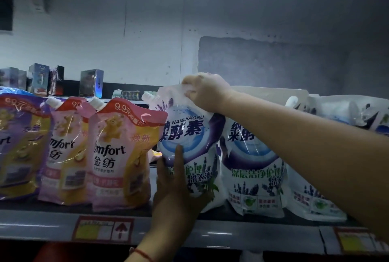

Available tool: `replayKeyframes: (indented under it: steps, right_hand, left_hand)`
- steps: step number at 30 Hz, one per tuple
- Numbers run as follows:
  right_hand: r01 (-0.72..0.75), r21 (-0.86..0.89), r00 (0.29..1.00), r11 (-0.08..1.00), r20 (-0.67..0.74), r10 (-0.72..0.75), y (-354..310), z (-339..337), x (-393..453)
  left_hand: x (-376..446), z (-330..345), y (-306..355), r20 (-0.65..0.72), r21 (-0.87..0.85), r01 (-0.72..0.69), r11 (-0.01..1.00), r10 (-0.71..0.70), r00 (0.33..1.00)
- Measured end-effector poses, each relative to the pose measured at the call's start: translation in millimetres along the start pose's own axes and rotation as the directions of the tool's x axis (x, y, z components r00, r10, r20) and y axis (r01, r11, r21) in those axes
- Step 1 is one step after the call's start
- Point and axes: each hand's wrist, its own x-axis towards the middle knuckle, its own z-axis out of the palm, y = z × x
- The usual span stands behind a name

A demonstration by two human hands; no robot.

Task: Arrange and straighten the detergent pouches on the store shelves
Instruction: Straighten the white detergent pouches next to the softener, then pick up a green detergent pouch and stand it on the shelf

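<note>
White lavender pouch (pixel 187 146) leans left, long axis tilted; right hand (pixel 205 91) pinches its top, left hand (pixel 174 186) grips below.

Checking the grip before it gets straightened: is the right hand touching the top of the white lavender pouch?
Touching. The head view shows the right hand pinching the top edge of the white lavender pouch, fingers curled over it.

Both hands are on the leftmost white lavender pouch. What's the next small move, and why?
Probably tip its top rightward and set it upright: the white lavender pouch leans left onto the pink Comfort pouch, with right hand pinching its top and left hand cupping its base.
</note>
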Motion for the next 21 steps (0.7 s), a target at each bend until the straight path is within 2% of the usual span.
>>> replayKeyframes:
  steps: [3, 8, 13, 16, 18, 21]
  right_hand:
    - [0.050, -0.092, 0.999, 0.994, 0.010, -0.050, 2.1, 0.1, -10.9]
    - [0.070, -0.090, 0.997, 0.993, 0.030, -0.068, 10.3, -3.1, -23.4]
    - [0.096, -0.177, 0.995, 0.979, 0.015, -0.095, 12.6, 0.2, -24.7]
    - [0.118, -0.236, 0.993, 0.965, 0.054, -0.108, 7.6, -5.6, -33.1]
    - [0.139, -0.227, 0.989, 0.964, 0.090, -0.121, 3.2, -9.2, -47.5]
    - [0.173, -0.127, 0.976, 0.977, 0.156, -0.152, -2.5, -14.0, -77.8]
  left_hand:
    - [-1.6, 3.8, 0.8, -0.021, -0.025, -0.025, 0.999, 0.024, 0.999]
    - [-12.4, 12.2, 3.8, -0.043, 0.086, -0.097, 0.992, 0.101, 0.994]
    - [-9.4, 1.7, 7.1, 0.009, 0.226, -0.038, 0.973, 0.037, 0.999]
    - [-4.6, -16.3, 9.3, 0.061, 0.318, -0.014, 0.948, -0.005, 0.998]
    - [-4.8, -28.3, 9.1, 0.083, 0.360, -0.023, 0.933, -0.008, 0.997]
    - [-2.1, -43.3, 11.7, 0.032, 0.464, -0.113, 0.879, 0.111, 0.993]
